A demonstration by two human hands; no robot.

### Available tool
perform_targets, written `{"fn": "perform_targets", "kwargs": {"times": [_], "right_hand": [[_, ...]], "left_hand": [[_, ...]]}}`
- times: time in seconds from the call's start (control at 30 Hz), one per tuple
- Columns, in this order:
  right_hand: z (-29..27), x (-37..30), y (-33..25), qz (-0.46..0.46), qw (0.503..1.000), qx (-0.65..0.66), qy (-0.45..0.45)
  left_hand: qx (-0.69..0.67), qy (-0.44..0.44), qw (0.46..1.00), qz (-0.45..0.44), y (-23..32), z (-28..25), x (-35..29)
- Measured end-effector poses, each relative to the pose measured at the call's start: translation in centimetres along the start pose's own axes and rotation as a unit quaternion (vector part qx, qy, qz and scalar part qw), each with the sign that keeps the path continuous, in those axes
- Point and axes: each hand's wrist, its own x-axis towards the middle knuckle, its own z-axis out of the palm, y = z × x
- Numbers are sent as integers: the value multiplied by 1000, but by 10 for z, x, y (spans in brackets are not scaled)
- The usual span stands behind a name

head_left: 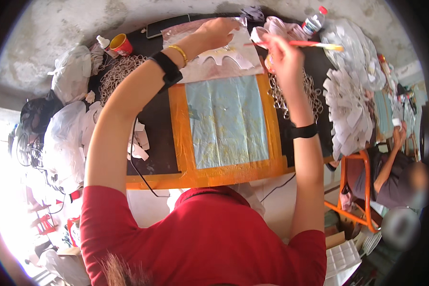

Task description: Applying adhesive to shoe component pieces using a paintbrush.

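Note:
My right hand (285, 57) is closed around a paintbrush (310, 44) with a red handle, raised over the right side of the table. Its yellowish bristle tip points right. At the far middle, my left hand (218, 34) reaches over a shiny silvery sheet (178, 42), fingers bent and apart, with no held thing visible. Just below that hand, white paper pieces (231, 61) with a scalloped edge lie on the sheet. Nearer to me is a creased light-blue sheet (226, 124) with yellow smears, bordered by orange tape (181, 128).
Heaps of metal rings (121, 76) flank the work area. A red cup (121, 44) and small white bottle (103, 42) stand far left, a clear bottle (314, 22) far right. White paper strips (348, 112) pile at right. Another person (391, 174) sits beyond an orange-framed chair (368, 190).

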Motion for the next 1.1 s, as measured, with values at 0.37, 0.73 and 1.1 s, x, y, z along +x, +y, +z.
{"fn": "perform_targets", "kwargs": {"times": [0.37, 0.73, 1.1], "right_hand": [[-67, -13, -15, 33, 996, 59, 63], [-88, -32, -12, 63, 995, 43, 57], [-70, -14, -18, 55, 996, 27, 59]], "left_hand": [[-41, -91, 971, 216, 137, 87, -9], [-13, -154, 970, 189, 164, 77, -7], [94, 73, 964, 238, 156, 71, -5]]}}
